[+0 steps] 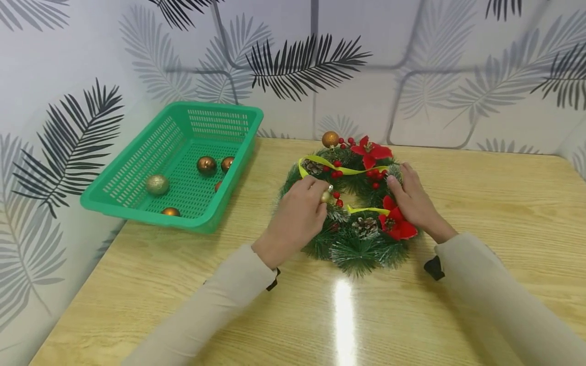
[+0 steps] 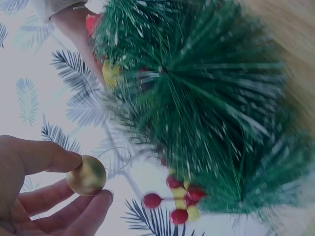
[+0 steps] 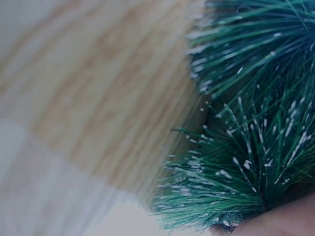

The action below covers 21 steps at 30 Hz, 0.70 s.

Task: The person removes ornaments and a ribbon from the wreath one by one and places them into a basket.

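A green Christmas wreath point(image 1: 359, 254) lies on the table, trimmed with red flowers point(image 1: 397, 223), pine cones point(image 1: 365, 227), red berries point(image 1: 336, 174) and a yellow ribbon point(image 1: 352, 171). Over the wreath's left inner side, my left hand point(image 1: 299, 216) pinches a small gold Christmas ball point(image 2: 86, 175) between thumb and fingers. A thin thread loop point(image 2: 118, 158) sticks out from that ball. My right hand point(image 1: 414, 201) grips the wreath's right side, thumb on top and fingers along the outer edge. At the wreath's far edge sits a copper-gold ball point(image 1: 330, 139).
To the left stands a green plastic basket point(image 1: 137, 215) holding several balls, among them a glittery gold one point(image 1: 157, 185) and a shiny brown one point(image 1: 207, 165). A leaf-patterned wall covering point(image 1: 311, 66) rises behind the wooden table point(image 1: 160, 284).
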Available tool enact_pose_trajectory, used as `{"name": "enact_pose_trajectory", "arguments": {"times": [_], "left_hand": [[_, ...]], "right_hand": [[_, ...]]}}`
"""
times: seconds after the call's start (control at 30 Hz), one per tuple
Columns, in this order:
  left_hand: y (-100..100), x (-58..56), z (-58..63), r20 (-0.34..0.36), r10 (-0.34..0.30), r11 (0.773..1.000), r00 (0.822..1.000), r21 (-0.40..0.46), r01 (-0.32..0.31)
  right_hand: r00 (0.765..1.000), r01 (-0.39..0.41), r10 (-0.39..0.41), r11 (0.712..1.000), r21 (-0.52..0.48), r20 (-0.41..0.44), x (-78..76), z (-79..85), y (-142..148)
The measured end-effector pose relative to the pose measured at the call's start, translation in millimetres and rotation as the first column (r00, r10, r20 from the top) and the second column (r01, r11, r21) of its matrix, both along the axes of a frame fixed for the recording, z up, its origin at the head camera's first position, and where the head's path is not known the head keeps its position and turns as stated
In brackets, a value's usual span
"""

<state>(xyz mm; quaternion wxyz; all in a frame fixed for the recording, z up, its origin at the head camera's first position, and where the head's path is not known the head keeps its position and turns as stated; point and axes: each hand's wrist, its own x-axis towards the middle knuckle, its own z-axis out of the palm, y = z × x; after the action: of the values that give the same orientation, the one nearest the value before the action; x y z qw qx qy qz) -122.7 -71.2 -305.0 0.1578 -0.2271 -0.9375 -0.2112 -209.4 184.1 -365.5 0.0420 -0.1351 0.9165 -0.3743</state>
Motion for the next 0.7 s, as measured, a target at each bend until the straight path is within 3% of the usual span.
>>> {"name": "enact_pose_trajectory", "arguments": {"times": [0.2, 0.43, 0.7], "left_hand": [[-14.5, -3.3, 5.0, -0.029, 0.037, 0.999, 0.999, -0.002, -0.037], [-33.5, -9.6, 12.4, -0.007, 0.095, 0.995, 0.995, 0.04, -0.095], [-57.8, -17.6, 24.8, -0.057, 0.151, 0.987, 0.987, 0.057, -0.148]], "right_hand": [[1.0, -0.001, 0.001, 1.0, 0.002, -0.002, -1.3, -1.5, 0.7], [1.0, -0.001, 0.001, 1.0, 0.005, -0.001, -1.3, -2.5, 0.8], [1.0, -0.008, 0.008, 1.0, -0.004, -0.008, -0.4, -1.3, 0.5]]}}
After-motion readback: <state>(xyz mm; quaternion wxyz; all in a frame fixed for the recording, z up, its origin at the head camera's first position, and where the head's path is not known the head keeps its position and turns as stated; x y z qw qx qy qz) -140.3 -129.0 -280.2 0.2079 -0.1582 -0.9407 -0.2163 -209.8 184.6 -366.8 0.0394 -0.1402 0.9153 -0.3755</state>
